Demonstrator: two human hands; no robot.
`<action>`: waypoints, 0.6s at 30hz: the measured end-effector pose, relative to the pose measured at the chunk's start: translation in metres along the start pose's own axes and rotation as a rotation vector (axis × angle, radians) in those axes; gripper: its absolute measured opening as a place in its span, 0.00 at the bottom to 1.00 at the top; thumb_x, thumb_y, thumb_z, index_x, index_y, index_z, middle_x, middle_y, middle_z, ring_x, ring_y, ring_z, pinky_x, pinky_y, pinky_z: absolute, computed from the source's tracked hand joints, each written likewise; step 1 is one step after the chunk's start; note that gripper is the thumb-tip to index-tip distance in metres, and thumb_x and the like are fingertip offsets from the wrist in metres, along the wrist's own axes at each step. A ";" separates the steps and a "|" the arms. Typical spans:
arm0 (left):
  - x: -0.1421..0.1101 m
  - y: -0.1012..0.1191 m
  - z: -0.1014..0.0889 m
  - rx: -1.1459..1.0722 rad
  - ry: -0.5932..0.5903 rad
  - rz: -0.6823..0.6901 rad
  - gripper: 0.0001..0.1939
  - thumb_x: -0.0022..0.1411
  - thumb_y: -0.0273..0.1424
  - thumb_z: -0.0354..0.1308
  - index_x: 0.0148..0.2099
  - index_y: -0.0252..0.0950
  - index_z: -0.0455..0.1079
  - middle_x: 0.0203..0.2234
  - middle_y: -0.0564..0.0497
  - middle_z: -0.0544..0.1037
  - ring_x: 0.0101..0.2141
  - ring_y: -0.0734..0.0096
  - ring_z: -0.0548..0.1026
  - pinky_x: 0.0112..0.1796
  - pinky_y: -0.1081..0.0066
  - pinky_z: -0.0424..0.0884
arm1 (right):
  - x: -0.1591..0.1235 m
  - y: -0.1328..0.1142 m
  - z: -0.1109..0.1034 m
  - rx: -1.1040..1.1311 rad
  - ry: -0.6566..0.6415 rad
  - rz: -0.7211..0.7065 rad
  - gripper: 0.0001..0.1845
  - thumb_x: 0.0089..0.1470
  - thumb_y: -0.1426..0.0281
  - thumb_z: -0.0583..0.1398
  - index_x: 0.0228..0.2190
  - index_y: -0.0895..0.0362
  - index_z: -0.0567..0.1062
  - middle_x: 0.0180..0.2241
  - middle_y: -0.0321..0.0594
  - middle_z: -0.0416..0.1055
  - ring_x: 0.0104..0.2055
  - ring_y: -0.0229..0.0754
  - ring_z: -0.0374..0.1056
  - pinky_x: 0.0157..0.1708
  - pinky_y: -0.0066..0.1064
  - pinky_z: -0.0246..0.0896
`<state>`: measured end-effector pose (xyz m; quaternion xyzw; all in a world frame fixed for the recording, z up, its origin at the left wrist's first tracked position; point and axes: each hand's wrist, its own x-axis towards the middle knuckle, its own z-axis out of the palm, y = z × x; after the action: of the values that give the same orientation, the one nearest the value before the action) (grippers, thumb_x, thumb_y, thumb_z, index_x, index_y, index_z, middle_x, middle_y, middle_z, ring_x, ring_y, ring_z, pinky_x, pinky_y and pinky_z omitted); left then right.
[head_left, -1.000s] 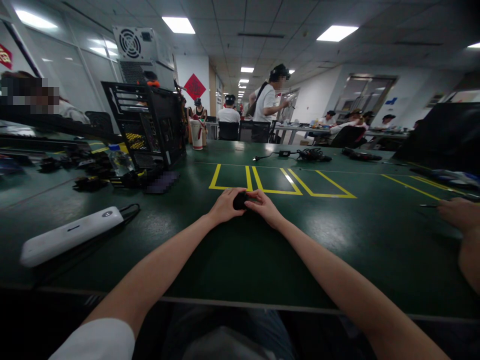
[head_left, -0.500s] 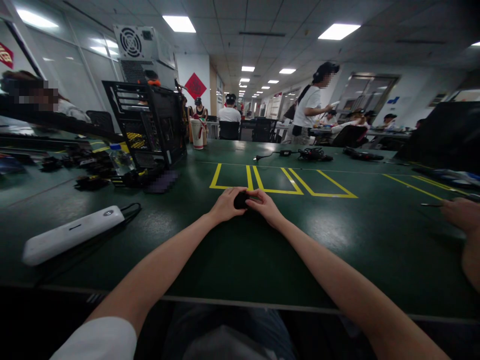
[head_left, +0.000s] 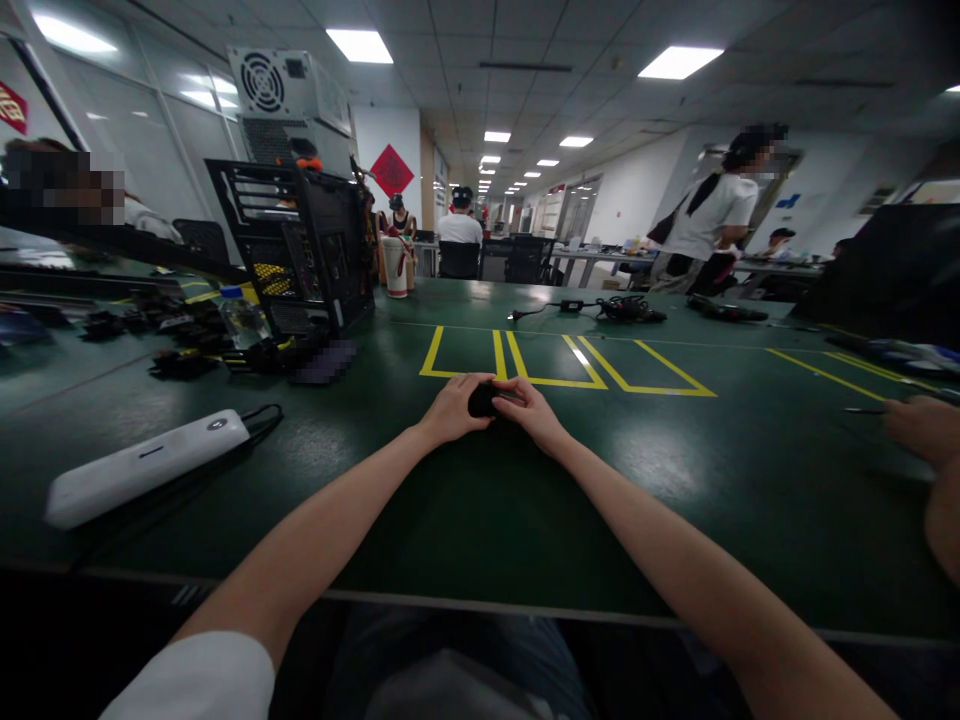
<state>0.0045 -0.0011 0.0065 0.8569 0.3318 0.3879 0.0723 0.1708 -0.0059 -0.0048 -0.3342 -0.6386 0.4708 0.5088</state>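
A small black rounded object [head_left: 481, 400], too dark to identify, sits between my hands just above or on the green tabletop [head_left: 480, 530]. My left hand [head_left: 456, 410] curls round its left side, thumb below and fingers over the top. From the right, my right hand [head_left: 526, 412] pinches at its edge with thumb and fingertips. Most of the object is covered by my fingers. Beyond it, yellow tape outlines [head_left: 555, 382] mark the tabletop.
A long white device [head_left: 150, 465] with a black cord lies on the left. Behind it stand an open black computer case [head_left: 292, 250], a plastic bottle [head_left: 244, 320] and a paper cup [head_left: 395, 268]. Black cables [head_left: 630, 308] lie at the back. A co-worker's hand [head_left: 922, 428] holds a thin tool at right.
Both my hands keep almost the same grip on the black object. In the background, a standing person has walked to the right.
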 end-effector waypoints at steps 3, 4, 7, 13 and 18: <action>0.000 0.000 -0.001 -0.001 0.000 0.010 0.30 0.44 0.29 0.59 0.50 0.39 0.56 0.44 0.49 0.66 0.45 0.62 0.64 0.47 0.60 0.59 | 0.001 0.000 0.000 -0.032 0.021 0.005 0.13 0.41 0.68 0.59 0.33 0.55 0.66 0.38 0.37 0.67 0.41 0.38 0.64 0.45 0.37 0.58; 0.000 0.000 -0.001 -0.003 0.001 0.013 0.30 0.44 0.29 0.59 0.50 0.39 0.56 0.44 0.49 0.66 0.45 0.63 0.64 0.47 0.60 0.59 | 0.001 0.000 0.000 -0.040 0.022 0.008 0.15 0.41 0.68 0.59 0.34 0.55 0.66 0.39 0.38 0.67 0.42 0.38 0.64 0.45 0.38 0.57; 0.000 0.000 0.000 -0.008 0.008 0.012 0.29 0.43 0.28 0.59 0.50 0.39 0.56 0.44 0.49 0.66 0.45 0.63 0.64 0.46 0.60 0.59 | 0.002 -0.001 -0.001 -0.055 0.013 0.033 0.19 0.40 0.68 0.60 0.39 0.55 0.66 0.41 0.40 0.66 0.43 0.40 0.64 0.47 0.39 0.56; 0.000 0.001 -0.001 -0.004 -0.002 0.003 0.29 0.43 0.28 0.59 0.50 0.39 0.56 0.44 0.49 0.66 0.45 0.62 0.64 0.46 0.60 0.59 | 0.001 -0.003 -0.003 0.001 -0.034 0.017 0.18 0.36 0.71 0.62 0.34 0.55 0.68 0.40 0.37 0.67 0.44 0.40 0.63 0.47 0.38 0.56; 0.000 0.002 -0.002 0.004 -0.005 0.009 0.29 0.43 0.29 0.60 0.50 0.39 0.56 0.44 0.49 0.66 0.45 0.62 0.64 0.46 0.60 0.59 | 0.002 -0.001 -0.003 -0.038 0.023 0.025 0.13 0.39 0.68 0.60 0.32 0.56 0.68 0.37 0.37 0.68 0.41 0.39 0.65 0.45 0.39 0.58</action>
<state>0.0042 -0.0024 0.0085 0.8593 0.3286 0.3857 0.0699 0.1735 -0.0034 -0.0029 -0.3571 -0.6372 0.4611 0.5038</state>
